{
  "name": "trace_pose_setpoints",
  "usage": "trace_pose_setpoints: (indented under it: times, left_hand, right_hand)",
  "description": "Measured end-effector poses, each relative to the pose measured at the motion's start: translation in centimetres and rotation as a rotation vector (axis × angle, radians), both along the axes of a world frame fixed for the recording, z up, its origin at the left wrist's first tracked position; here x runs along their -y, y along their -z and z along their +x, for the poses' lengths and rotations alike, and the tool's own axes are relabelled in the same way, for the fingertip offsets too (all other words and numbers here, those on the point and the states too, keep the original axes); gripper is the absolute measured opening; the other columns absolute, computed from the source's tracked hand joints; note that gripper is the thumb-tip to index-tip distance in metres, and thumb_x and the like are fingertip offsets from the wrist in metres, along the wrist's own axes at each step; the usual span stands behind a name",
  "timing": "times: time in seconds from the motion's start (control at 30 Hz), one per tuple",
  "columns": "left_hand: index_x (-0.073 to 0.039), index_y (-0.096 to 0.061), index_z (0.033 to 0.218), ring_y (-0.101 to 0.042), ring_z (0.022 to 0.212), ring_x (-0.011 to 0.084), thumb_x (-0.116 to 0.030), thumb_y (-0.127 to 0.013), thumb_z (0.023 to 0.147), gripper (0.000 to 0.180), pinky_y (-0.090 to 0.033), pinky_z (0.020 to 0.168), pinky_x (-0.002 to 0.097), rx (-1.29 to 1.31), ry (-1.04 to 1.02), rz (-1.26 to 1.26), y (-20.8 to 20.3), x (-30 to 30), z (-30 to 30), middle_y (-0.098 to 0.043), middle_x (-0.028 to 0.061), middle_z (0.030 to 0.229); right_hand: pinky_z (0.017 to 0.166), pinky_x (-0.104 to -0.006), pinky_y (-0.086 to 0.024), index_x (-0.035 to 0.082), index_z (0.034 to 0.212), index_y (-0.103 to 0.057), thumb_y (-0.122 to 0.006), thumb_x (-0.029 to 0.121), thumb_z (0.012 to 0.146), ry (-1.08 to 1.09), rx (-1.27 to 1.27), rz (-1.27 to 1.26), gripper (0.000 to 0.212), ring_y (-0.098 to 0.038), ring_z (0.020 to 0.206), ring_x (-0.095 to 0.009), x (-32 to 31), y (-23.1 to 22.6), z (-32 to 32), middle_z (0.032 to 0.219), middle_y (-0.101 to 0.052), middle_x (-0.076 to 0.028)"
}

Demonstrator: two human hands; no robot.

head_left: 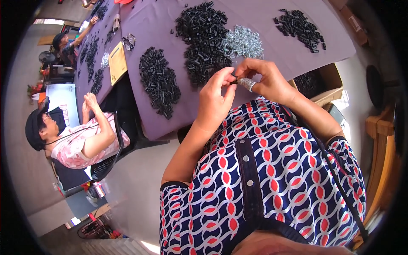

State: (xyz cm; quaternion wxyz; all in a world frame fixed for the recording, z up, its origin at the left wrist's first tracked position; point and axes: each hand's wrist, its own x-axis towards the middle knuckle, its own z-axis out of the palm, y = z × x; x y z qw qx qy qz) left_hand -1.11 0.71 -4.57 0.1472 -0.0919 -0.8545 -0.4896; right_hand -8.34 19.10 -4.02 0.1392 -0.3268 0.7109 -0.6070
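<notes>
the left hand (214,100) and the right hand (265,80) are meeting just off the near edge of the table (170,25), over the person's lap. the left fingers are pinching a small black part (233,79) at its tip, and the right thumb and fingers are closing on a small silvery part (246,83) that is touching the black one end to end; being held close to the body probably steadies the fit.

the big heap of black parts (204,40) and the silvery heap (243,42) are lying just beyond the hands, near the table's near edge, likely for short reaches. a second black pile (159,80) is sitting toward the left edge, a smaller one (299,27) toward the far right corner. bare purple cloth is lying between the piles, giving the hands room to move. a cardboard box (321,83) of black parts is standing below the right edge. a seated co-worker (80,136) is working at the left, well apart.
</notes>
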Motion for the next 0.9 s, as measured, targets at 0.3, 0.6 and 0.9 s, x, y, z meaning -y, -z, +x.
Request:
trace_pose_setpoints:
  times: [0.3, 0.6, 0.9]
  left_hand:
    - [-0.005, -0.060, 0.123, -0.071, 0.083, 0.0250, 0.004, -0.068, 0.084, 0.042, -0.057, 0.074, 0.0352, 0.083, 0.089, 0.029, -0.2, -0.2, 2.5, -0.070, 0.0124, 0.097]
    - [-0.004, -0.063, 0.116, -0.068, 0.087, 0.0278, 0.005, -0.070, 0.082, 0.036, -0.056, 0.073, 0.0343, -0.023, 0.187, -0.026, -0.9, 0.3, 3.8, -0.063, 0.0122, 0.106]
    - [-0.002, -0.064, 0.107, -0.068, 0.080, 0.0245, 0.003, -0.075, 0.080, 0.030, -0.055, 0.070, 0.0330, 0.046, 0.082, 0.039, 0.1, 0.6, 4.3, -0.064, 0.0117, 0.101]
  right_hand:
    - [0.081, -0.0265, -0.051, -0.001, 0.099, -0.062, -0.071, -0.005, 0.082, -0.259, 0.440, -0.025, 0.019, -0.063, 0.088, -0.010, -1.3, 2.0, -0.4, 0.094, -0.068, -0.003]
    - [0.079, -0.0236, -0.052, -0.005, 0.107, -0.065, -0.070, -0.003, 0.080, -0.496, 0.807, -0.127, 0.027, -0.066, 0.086, -0.011, -0.9, 1.9, 0.0, 0.095, -0.071, -0.005]
    - [0.078, -0.0231, -0.052, -0.005, 0.101, -0.068, -0.070, 0.000, 0.080, -0.468, 0.847, -0.109, 0.022, -0.066, 0.084, -0.010, -0.9, 2.4, 0.7, 0.090, -0.071, -0.005]
